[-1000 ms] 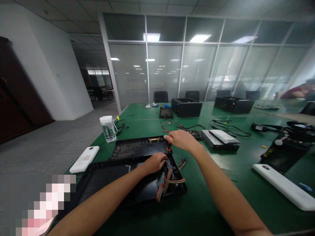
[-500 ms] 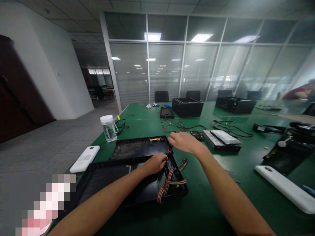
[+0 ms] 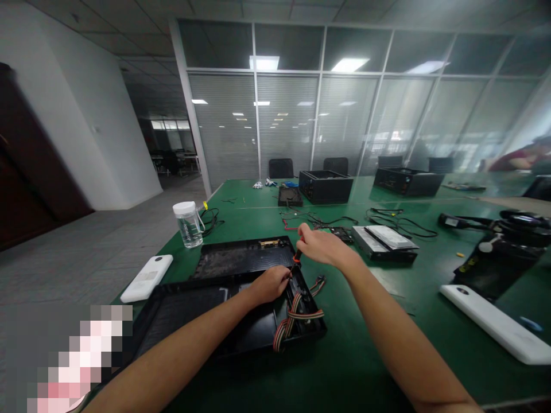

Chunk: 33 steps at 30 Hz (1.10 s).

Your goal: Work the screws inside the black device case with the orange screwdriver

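An opened black case lies on the green table in front of me, with a second flat black panel just behind it. My left hand is closed, its fingertips pressed into the case's far right corner; what it pinches is hidden. My right hand is closed around a red-handled screwdriver that points down at that same corner. A striped ribbon cable loops over the case's right edge.
A white cover and a clear bottle lie to the left. A disk drive, loose wires, black boxes and a long white panel are spread to the right. Another person's sleeve shows far right.
My right hand has risen slightly and tilted, so the screwdriver's red handle now shows more. My left hand stays at the case corner.
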Available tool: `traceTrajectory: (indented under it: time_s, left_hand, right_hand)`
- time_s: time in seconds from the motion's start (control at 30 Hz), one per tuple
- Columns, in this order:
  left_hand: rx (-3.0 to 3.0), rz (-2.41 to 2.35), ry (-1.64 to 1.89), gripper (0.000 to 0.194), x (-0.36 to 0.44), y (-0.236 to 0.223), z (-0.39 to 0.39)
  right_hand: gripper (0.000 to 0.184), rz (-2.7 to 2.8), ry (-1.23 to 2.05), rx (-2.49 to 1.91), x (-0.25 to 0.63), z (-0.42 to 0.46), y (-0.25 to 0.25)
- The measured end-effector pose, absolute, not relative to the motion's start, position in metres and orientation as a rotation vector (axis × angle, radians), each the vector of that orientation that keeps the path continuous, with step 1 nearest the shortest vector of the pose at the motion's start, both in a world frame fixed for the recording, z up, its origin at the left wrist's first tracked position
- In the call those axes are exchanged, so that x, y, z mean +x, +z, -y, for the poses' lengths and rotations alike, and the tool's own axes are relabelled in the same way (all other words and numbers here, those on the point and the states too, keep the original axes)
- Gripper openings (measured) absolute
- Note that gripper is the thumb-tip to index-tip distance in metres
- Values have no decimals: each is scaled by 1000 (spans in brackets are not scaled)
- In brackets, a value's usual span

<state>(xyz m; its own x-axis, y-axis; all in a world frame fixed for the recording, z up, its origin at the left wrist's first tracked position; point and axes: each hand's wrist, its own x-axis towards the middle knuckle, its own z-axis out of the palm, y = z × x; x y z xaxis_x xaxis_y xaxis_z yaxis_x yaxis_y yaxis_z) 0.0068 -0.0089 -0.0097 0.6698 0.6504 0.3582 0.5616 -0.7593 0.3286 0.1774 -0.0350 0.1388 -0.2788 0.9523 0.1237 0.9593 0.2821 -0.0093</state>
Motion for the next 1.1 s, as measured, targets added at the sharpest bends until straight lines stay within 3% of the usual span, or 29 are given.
traceTrajectory:
  time_s: [0.4,0.53,0.67,0.8,0.97,1.1]
  left_hand:
    - [2715,-1008,655,12,7,-6,11]
    - [2721,-989,690,12,6,-8,10]
    - [2705,-981,683,14,6,-9,9]
    - [2698,-983,682,14,6,-8,9]
    - [2705,-997,665,14,6,-5,11]
    - [2705,-1010,655,12,6,-5,12]
  right_hand:
    - [58,2448,-168,-1794,170,41,138]
    - [54,2454,-165,-1774,170,42,139]
    - [64,2444,-174,-1842,171,44,141]
    - [60,2486,-131,-1796,172,45,143]
    - [75,2379,-207,-1933,169,46,139]
    - [54,2442,-142,-1738,171,45,137]
